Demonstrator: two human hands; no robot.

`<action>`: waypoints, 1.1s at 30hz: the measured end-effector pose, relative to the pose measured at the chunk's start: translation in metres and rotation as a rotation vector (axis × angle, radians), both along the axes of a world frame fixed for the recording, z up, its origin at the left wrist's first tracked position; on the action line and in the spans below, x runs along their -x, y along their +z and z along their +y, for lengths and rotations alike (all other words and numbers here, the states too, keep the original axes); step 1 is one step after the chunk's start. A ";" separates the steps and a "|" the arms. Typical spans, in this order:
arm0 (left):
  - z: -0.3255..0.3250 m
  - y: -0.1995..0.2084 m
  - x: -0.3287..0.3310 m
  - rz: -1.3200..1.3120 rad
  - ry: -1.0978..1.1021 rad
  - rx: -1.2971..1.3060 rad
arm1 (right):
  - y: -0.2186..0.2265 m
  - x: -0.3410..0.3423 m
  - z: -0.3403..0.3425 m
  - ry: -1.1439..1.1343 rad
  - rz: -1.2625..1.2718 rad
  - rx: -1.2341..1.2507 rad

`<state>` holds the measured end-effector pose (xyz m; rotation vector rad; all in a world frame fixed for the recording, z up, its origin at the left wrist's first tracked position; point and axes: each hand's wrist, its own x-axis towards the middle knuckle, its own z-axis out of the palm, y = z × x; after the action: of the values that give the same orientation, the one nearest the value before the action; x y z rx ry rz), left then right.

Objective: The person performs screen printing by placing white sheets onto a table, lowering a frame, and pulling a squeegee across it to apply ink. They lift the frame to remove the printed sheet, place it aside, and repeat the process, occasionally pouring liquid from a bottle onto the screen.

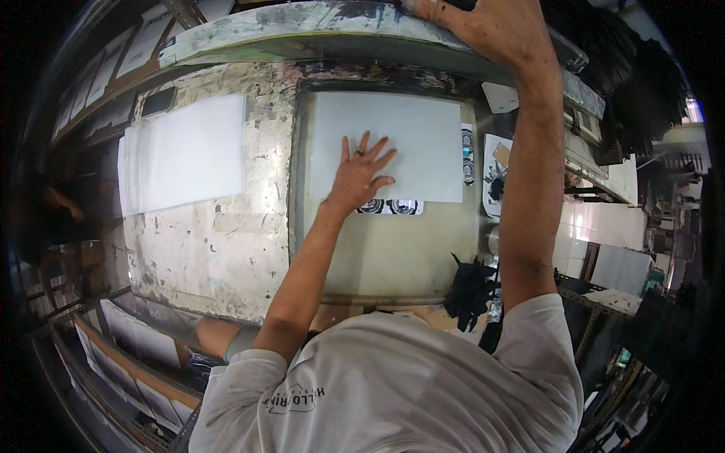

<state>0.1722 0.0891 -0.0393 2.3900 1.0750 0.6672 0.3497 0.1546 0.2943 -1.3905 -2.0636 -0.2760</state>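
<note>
My left hand lies flat on a white translucent sheet, its fingers spread and a ring on one of them. Beneath the sheet's near and right edges show parts of a printed piece with dark round patterns. The sheet rests on a pale, glassy-looking table panel. At the top of the view, my right hand is on a long, paint-stained bar, which looks like the edge of a raised frame. Its fingers bend over the bar and are partly cut off by the picture's edge.
Left of the panel, a stack of white sheets lies on a stained board. Near the panel's right corner sits a black rag, below a white ink-smeared piece. Racks stand at lower left. Another person's hand shows dimly far left.
</note>
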 end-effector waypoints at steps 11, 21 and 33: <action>-0.029 0.132 0.118 -1.292 0.641 0.163 | -0.097 0.003 -0.103 -0.014 -0.044 -0.003; -0.110 -0.019 0.173 -0.654 0.741 0.158 | -0.244 0.013 -0.139 0.031 0.215 0.700; -0.119 -0.031 0.178 -0.363 0.798 0.001 | -0.301 -0.002 -0.029 -0.050 0.003 0.442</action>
<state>-0.0063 -0.0299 -0.0702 1.6711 1.8348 1.2869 0.3514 0.1257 -0.0063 -1.6952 -2.1731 0.1750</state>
